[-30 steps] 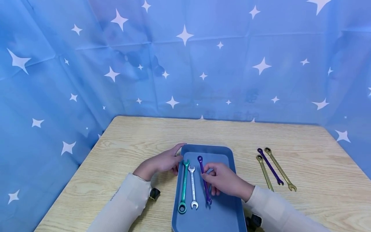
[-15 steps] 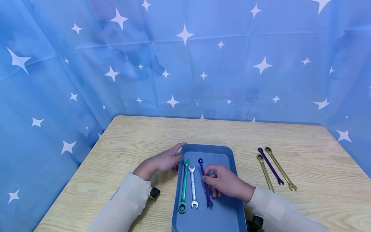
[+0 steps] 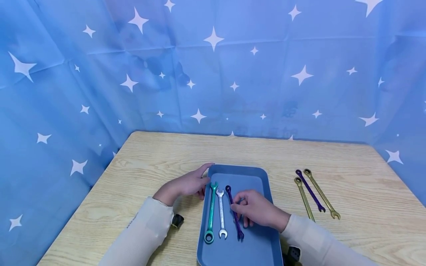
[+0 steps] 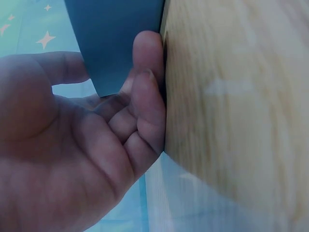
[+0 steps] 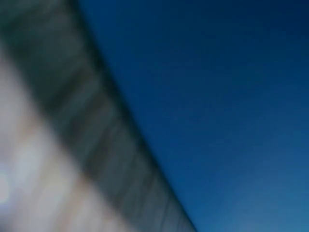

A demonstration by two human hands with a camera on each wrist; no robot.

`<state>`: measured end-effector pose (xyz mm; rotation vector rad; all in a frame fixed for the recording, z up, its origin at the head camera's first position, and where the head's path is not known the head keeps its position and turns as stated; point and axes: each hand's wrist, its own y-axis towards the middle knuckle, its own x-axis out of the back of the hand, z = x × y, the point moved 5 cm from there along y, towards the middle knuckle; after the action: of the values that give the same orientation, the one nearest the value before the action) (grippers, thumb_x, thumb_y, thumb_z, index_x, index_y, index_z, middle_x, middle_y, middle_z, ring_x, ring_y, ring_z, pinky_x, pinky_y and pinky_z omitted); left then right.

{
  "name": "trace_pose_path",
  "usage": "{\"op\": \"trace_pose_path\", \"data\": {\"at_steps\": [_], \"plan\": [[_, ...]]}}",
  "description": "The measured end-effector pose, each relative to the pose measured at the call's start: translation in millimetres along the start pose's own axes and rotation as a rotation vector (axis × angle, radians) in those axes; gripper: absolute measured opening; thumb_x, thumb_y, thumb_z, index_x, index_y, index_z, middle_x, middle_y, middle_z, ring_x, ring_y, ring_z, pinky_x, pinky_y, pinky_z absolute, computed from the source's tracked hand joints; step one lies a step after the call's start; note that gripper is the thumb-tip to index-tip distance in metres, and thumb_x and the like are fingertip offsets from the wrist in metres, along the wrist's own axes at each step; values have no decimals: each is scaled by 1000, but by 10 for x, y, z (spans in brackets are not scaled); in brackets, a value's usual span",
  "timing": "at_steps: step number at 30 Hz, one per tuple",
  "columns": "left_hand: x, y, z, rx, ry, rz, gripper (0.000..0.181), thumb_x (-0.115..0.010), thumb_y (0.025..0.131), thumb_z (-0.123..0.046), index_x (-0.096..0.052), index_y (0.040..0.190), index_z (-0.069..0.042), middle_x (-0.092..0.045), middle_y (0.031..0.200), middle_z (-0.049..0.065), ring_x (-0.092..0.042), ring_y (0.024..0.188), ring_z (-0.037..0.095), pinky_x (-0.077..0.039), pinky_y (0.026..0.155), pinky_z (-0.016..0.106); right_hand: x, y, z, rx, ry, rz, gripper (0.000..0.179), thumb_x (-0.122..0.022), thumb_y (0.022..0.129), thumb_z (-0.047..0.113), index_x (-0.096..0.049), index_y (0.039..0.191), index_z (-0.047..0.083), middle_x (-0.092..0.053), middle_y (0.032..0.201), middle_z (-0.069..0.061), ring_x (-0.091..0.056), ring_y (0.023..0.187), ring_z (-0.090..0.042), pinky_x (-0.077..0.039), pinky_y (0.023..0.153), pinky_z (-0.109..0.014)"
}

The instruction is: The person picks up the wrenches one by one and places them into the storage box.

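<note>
My right hand (image 3: pixel 257 209) pinches a purple combination wrench (image 3: pixel 236 218) between thumb and fingers, low over the blue tray (image 3: pixel 259 251). To its left in the tray lie a silver open-end wrench (image 3: pixel 221 216) and a green combination wrench (image 3: pixel 211 214), side by side and lengthwise. My left hand (image 3: pixel 188 186) grips the tray's far left corner. In the left wrist view, the thumb and curled fingers of that left hand (image 4: pixel 82 140) sit around the tray corner (image 4: pixel 113 53). The right wrist view holds only the blurred blue tray wall (image 5: pixel 207 106) and table; the hand is out of sight there.
On the table (image 3: pixel 159 151), right of the tray, lie a short gold wrench (image 3: pixel 304 199), another purple wrench (image 3: pixel 311 191) and a longer gold wrench (image 3: pixel 322 194). A blue star-patterned cloth (image 3: pixel 219 85) hangs behind the table and along its left side.
The purple wrench in my right hand has dropped slightly toward the tray bottom and nearer to me. My left hand stays on the tray corner.
</note>
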<state>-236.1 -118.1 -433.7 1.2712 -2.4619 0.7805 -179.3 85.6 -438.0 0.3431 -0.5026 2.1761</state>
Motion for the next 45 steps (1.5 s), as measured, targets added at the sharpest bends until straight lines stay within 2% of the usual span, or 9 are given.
{"op": "trace_pose_path", "data": {"at_steps": [7,18,24,32,45], "plan": [[3,2,5,1,-3,-9,60,-37,108,-22,-11,162,-29,-60,70,13,-66,64,23,-56,67,34,6,-4,18,4,11,-12,21,-63,98,21,-66,86,4,-68,65,-9,-59,45,-12,-46,42,-25],[-6,33,6,-1,-30,2,61,-37,107,-20,-12,162,-31,-59,68,13,-65,62,23,-56,64,35,-1,9,-18,-21,-28,-19,26,-64,97,21,-64,76,5,-66,61,-3,-58,42,-9,-48,42,-25],[-6,37,5,0,-21,-3,60,-37,108,-21,-12,161,-31,-59,68,13,-65,62,23,-56,64,35,-14,22,-37,-39,-55,-12,26,-63,97,21,-65,75,8,-66,61,-1,-59,43,-9,-48,43,-24],[-13,37,7,2,-37,5,60,-37,107,-20,-12,161,-31,-58,68,13,-65,62,23,-56,64,35,-41,31,-38,-25,-113,8,29,-64,98,25,-64,73,10,-62,59,0,-59,45,-11,-49,44,-26],[-9,12,6,8,-26,-2,60,-37,108,-20,-12,162,-29,-59,71,15,-65,64,24,-57,65,35,-56,39,-8,-19,-145,19,29,-65,98,27,-64,73,12,-60,58,2,-58,44,-10,-49,43,-27]]}}
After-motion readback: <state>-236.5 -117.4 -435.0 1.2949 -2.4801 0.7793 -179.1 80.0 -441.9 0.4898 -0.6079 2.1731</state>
